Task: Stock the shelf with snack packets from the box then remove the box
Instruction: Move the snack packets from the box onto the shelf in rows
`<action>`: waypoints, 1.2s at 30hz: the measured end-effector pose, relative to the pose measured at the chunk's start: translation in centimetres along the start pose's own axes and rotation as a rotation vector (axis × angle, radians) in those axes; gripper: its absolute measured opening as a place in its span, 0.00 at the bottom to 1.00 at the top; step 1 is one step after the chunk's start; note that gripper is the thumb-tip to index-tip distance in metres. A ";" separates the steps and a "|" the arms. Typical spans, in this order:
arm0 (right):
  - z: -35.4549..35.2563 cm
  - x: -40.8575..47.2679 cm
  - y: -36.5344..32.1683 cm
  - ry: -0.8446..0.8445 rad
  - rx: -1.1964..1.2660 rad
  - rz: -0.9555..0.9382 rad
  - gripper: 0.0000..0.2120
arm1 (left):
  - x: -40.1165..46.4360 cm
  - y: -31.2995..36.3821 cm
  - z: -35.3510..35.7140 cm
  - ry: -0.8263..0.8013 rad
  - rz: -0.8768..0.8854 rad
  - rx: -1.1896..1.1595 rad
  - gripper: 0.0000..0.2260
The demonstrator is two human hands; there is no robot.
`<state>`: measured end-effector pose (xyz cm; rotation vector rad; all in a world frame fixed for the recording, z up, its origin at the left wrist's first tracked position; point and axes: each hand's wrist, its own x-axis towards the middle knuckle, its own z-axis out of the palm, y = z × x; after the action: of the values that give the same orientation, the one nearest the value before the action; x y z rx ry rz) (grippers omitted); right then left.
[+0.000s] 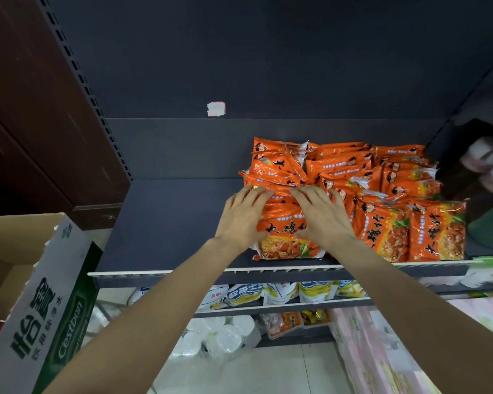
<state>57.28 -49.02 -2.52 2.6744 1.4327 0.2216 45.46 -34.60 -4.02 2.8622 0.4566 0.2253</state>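
Observation:
Several orange snack packets [387, 177] lie stacked in rows on the right half of the dark shelf [165, 223]. My left hand [241, 216] and my right hand [323, 213] press flat, fingers spread, on the leftmost row of packets [282, 223], one hand on each side of it. The open cardboard box [37, 294] stands at the lower left, its flap raised; a bit of orange shows at its bottom edge.
The left half of the shelf is bare dark board. A white torn label [216, 109] sticks on the back panel. Lower shelves hold blue-yellow packets [282, 291] and white tubs [222, 334]. A brown wooden panel [34, 109] stands left; blurred goods sit far right.

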 end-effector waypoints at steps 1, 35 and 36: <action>0.1 0.1 0.3 0.000 0.004 0.001 0.47 | 0.1 0.0 0.1 0.001 0.003 0.014 0.40; -6.0 -1.9 -19.7 0.087 0.872 -0.163 0.10 | -17.6 -9.6 -8.9 0.377 -0.356 -0.314 0.10; -6.4 -1.9 -22.0 0.062 0.877 -0.194 0.10 | -19.5 -11.3 -9.4 0.377 -0.394 -0.307 0.10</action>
<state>37.12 -38.31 0.19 3.1056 2.1843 -0.4544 22.15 -28.54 -0.01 2.3701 0.9495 0.6976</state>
